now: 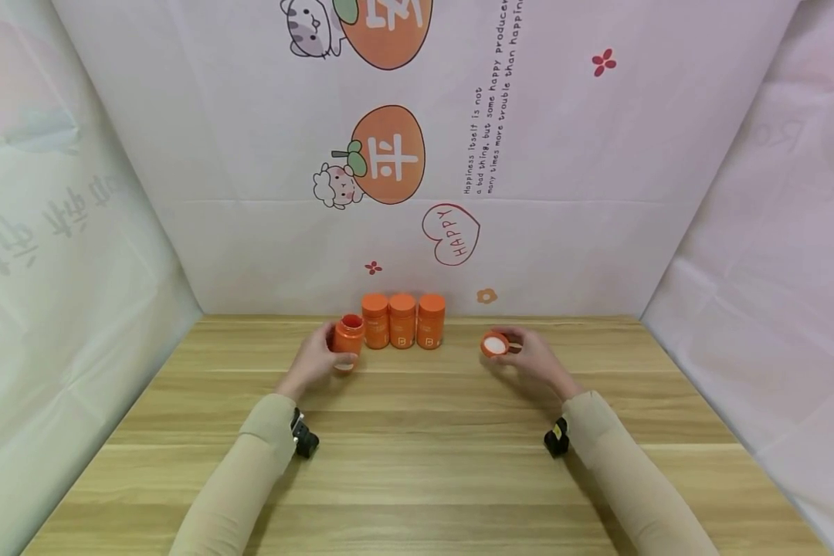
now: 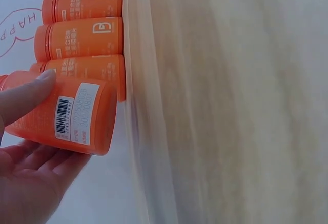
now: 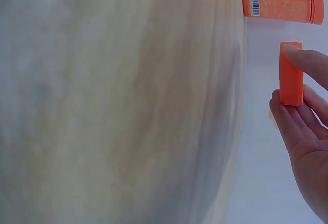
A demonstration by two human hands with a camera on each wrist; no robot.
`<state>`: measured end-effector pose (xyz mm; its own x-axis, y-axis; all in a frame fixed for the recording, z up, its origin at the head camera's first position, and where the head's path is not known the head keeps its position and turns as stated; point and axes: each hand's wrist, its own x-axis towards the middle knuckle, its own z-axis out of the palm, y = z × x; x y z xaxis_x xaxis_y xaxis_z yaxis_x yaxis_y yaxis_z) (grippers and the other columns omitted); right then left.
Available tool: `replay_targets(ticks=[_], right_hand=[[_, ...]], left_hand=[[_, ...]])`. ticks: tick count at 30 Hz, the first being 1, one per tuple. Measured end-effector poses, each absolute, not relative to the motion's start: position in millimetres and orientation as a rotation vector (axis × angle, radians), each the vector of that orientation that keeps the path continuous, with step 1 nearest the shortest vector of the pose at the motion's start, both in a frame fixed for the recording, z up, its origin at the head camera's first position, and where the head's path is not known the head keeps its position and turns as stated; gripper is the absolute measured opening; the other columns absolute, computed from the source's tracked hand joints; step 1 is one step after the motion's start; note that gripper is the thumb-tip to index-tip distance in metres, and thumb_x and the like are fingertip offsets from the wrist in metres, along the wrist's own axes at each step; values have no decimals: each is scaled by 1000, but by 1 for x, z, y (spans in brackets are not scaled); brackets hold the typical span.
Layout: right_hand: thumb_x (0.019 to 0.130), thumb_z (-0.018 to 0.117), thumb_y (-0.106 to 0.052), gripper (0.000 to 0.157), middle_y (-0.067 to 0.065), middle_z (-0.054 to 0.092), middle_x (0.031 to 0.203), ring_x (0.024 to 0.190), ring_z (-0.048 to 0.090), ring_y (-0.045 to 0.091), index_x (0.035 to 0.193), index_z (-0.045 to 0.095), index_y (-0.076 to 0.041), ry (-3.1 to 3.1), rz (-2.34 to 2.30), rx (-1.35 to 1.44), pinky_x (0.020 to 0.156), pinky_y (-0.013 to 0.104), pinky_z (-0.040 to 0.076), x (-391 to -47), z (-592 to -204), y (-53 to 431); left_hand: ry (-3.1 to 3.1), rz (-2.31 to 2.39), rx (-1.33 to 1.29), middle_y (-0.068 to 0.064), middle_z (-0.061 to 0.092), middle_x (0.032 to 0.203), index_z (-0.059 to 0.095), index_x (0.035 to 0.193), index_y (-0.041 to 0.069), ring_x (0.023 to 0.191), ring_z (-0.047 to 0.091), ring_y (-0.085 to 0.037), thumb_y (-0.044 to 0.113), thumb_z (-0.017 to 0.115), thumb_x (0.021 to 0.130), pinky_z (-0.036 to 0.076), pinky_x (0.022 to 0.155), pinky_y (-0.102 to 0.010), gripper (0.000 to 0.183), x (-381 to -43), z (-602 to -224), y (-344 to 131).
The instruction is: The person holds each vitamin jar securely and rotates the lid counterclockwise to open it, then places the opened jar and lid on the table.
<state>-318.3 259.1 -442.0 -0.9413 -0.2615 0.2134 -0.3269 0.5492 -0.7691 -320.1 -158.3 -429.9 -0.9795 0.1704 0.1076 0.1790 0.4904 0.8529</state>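
My left hand [image 1: 316,358] holds an uncapped orange bottle [image 1: 348,340], thumb on one side and fingers round the other. In the left wrist view, the bottle [image 2: 92,114] shows a white barcode label near its base, slightly tilted and apart from the table. Over to the right, my right hand [image 1: 531,355] pinches an orange screw cap [image 1: 495,344] with its white inner side facing up. The right wrist view shows the cap [image 3: 291,75] edge-on between thumb and fingers, raised off the table.
Three capped orange bottles [image 1: 402,321] stand in a row at the table's back edge, right of the held bottle. Behind them rises a printed white backdrop [image 1: 549,232]. White sheets also flank the wooden table [image 1: 417,463] on both sides.
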Motion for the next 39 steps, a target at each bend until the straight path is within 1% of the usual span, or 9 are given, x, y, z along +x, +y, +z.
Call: replay_targets(ticks=[6, 13, 18, 23, 27, 33, 39], right_hand=[[77, 76, -6, 58, 21, 58, 126, 114, 58, 36, 130, 53, 2, -2714, 1328, 508, 91, 45, 50, -322, -441, 262], [78, 77, -7, 58, 22, 58, 125, 114, 58, 37, 130, 54, 0, -2742, 1244, 484, 90, 46, 50, -327, -442, 267], [78, 76, -7, 59, 24, 57, 125, 114, 57, 39, 130, 52, 3, -2748, 1229, 489, 91, 47, 49, -330, -444, 270], [77, 77, -6, 60, 25, 56, 126, 115, 56, 39, 130, 52, 5, -2748, 1240, 475, 92, 48, 48, -333, -447, 273], [76, 77, -5, 61, 25, 57, 126, 115, 56, 39, 130, 52, 5, -2752, 1245, 449, 92, 49, 48, -336, -449, 278], [77, 76, -6, 60, 26, 56, 126, 116, 55, 40, 130, 51, 7, -2784, 1196, 433, 93, 49, 47, -341, -452, 283], [75, 77, -3, 60, 27, 58, 124, 114, 56, 41, 129, 52, 8, -2791, 1198, 403, 94, 50, 45, -344, -452, 285]], left_hand=[[-2721, -1549, -244, -19, 54, 130, 46, 132, 1, 118, 52, -35, 8, 78, 75, 39, 103, -50, 66, -324, -429, -164], [-2721, -1485, -196, -21, 55, 128, 46, 132, 0, 117, 52, -36, 8, 79, 74, 39, 102, -50, 66, -328, -432, -168], [-2730, -1482, -174, -21, 55, 128, 46, 132, 2, 116, 52, -36, 6, 78, 75, 40, 101, -50, 66, -330, -432, -170], [-2743, -1493, -145, -21, 52, 132, 43, 137, 3, 119, 50, -37, 7, 77, 76, 40, 102, -51, 70, -333, -432, -174], [-2724, -1480, -155, -23, 54, 129, 44, 135, 1, 117, 52, -37, 7, 78, 75, 41, 101, -49, 69, -335, -432, -176], [-2680, -1456, -164, -25, 58, 123, 49, 129, -5, 112, 56, -38, 4, 78, 72, 43, 99, -47, 66, -339, -432, -181], [-2696, -1437, -146, -26, 56, 126, 47, 131, -5, 115, 54, -39, 4, 78, 72, 41, 100, -48, 67, -344, -431, -184]])
